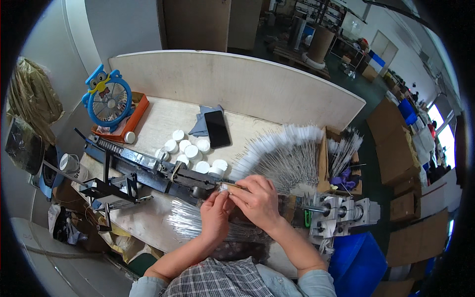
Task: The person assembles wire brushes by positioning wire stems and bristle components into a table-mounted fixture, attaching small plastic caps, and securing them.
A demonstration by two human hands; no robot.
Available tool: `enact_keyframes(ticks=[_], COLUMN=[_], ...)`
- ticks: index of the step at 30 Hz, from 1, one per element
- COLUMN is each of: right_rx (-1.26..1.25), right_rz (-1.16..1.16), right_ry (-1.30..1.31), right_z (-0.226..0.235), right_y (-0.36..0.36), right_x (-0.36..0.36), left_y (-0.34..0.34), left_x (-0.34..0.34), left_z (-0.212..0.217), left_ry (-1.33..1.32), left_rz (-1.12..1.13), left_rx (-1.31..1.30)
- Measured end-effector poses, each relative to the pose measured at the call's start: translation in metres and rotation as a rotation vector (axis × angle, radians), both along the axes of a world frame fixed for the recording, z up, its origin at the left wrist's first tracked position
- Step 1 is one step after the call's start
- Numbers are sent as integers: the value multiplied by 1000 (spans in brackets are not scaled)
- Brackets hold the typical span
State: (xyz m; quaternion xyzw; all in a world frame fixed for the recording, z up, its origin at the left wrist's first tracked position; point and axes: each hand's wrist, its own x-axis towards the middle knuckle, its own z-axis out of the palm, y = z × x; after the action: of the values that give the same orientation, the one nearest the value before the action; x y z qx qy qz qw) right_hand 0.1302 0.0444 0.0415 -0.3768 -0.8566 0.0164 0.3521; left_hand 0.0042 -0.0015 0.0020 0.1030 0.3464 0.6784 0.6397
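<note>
My left hand [214,215] and my right hand [258,202] meet at the right end of a dark metal bench machine [183,179]. The fingertips of both are pinched together around a small whitish piece [223,187], too small to name. A thin brownish strip lies by my right fingers. Just beyond my right hand, thin wire brushes with white bristles [287,153] lie fanned out on the table. Loose silvery wires [185,219] spread beside and below my left hand, partly hidden by it.
Several round white containers [193,152] and a black phone [217,128] on a grey cloth lie behind the machine. A blue fan [109,101] stands in an orange tray [141,111]. At right are a cardboard box [322,166], a metal shaft mechanism [341,213] and a blue bin [358,262].
</note>
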Motion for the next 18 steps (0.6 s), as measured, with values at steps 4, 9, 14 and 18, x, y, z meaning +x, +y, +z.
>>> enact_keyframes(ticks=[4,9,14,18], right_rx=[-21,-56,-29,-19], right_rz=[43,21,-105,-71], right_ry=[39,103,67,40], right_z=[1,8,-2,3], right_y=[0,-7,-7,-9], right_x=[13,-2,-14,-6], left_y=[0,0,-2,1], left_x=[6,3,-2,9], left_z=[5,4,1,26], left_ry=[40,-20,-124,-69], left_rz=[26,17,13,87], left_rx=[-25,-53,-17,-146])
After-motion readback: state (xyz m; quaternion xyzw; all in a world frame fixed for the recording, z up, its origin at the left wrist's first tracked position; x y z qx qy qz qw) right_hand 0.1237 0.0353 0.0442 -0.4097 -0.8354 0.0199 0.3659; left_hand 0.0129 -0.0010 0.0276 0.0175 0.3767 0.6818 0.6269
